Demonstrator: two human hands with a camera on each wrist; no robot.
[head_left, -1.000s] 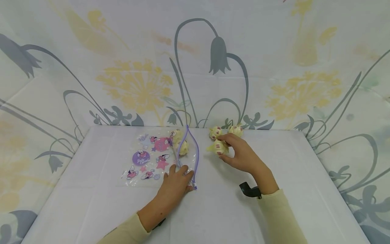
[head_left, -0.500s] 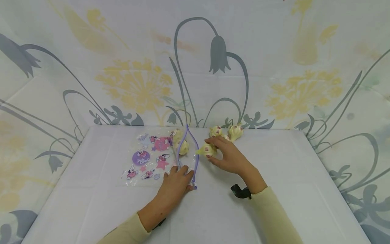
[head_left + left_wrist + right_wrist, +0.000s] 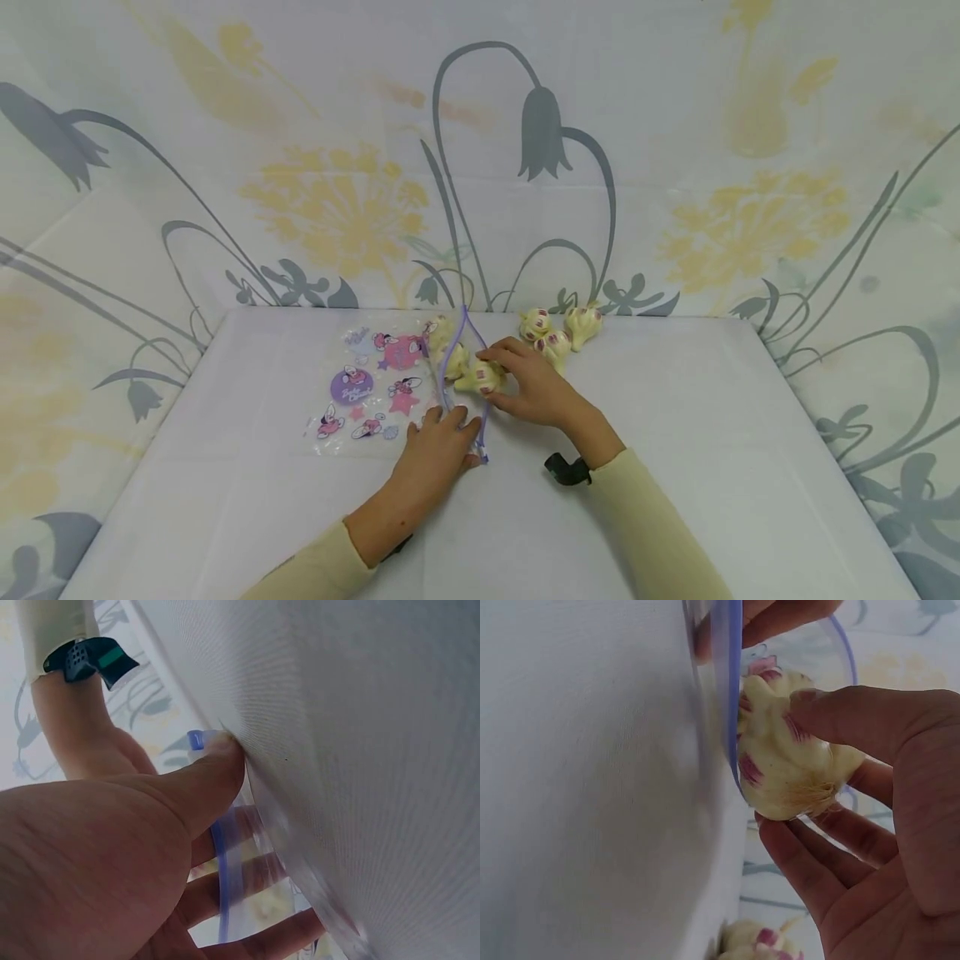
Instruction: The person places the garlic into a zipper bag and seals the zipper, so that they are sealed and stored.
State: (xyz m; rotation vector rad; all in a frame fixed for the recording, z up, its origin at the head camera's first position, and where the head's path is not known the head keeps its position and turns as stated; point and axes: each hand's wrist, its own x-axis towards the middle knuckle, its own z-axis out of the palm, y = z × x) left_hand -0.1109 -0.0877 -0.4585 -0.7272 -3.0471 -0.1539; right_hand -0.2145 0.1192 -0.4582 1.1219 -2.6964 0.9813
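Note:
A clear zip bag [image 3: 352,417] with pink and purple cartoon prints lies flat, its purple-edged mouth gaping to the right. My left hand [image 3: 438,446] presses on the near corner of that mouth; in the left wrist view the thumb [image 3: 214,772] touches the bag by the blue-violet slider [image 3: 196,740], fingers spread behind the zip strip. With my right hand [image 3: 536,387] I grip a garlic bulb [image 3: 787,757] between thumb and fingers, at the bag's opening, stem end pointing left. Garlic bulbs [image 3: 452,363] show inside the bag through the plastic.
Three more garlic bulbs [image 3: 535,323] sit grouped at the back of the white table [image 3: 675,400], right of the bag. A flower-printed cloth [image 3: 480,208] hangs behind and along the sides. A dark strap piece [image 3: 567,469] sticks out from the right wrist.
My right hand has carried one garlic bulb left, from beside the others to the bag's mouth. The left hand has stayed on the bag's near corner.

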